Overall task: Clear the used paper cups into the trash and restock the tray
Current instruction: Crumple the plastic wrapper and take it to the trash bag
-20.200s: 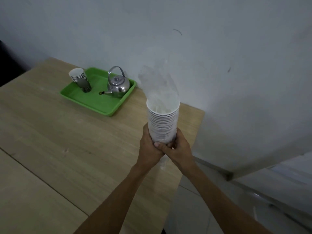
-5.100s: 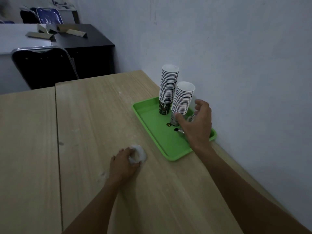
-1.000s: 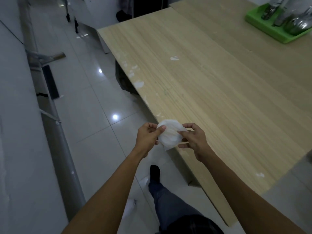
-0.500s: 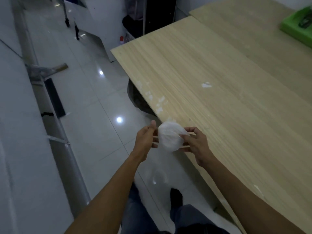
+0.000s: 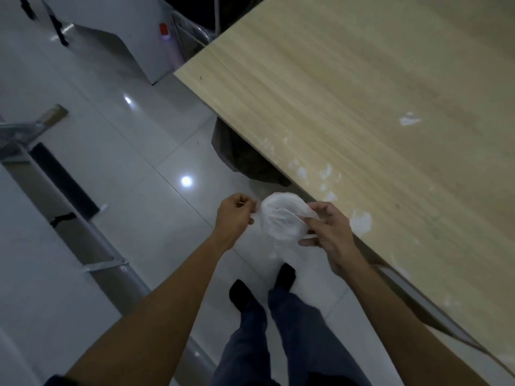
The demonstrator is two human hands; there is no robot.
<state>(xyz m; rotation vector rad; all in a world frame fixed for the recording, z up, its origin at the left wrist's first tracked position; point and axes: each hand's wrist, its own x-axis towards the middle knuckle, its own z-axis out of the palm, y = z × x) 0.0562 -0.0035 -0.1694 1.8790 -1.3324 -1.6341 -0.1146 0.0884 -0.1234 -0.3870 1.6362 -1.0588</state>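
A crumpled ball of clear plastic wrap (image 5: 281, 217) hangs in the air just off the wooden table's edge (image 5: 278, 160). My right hand (image 5: 328, 229) pinches its right side with thumb and fingers. My left hand (image 5: 237, 215) is curled beside its left side, pinching what looks like an edge of the wrap. A dark bin with a black liner (image 5: 245, 157) stands under the table edge, just beyond the ball. The green tray and the cups are out of view.
Glossy white floor tiles (image 5: 133, 151) lie to the left. A grey metal rail and frame (image 5: 69, 218) runs along the left. A white cabinet (image 5: 117, 43) stands at the top left. My legs and dark shoes (image 5: 262, 291) are below the hands.
I have walked further along the table edge. The green tray has left the view and the dark bin is closer. Both hands still hold the wrap ball.
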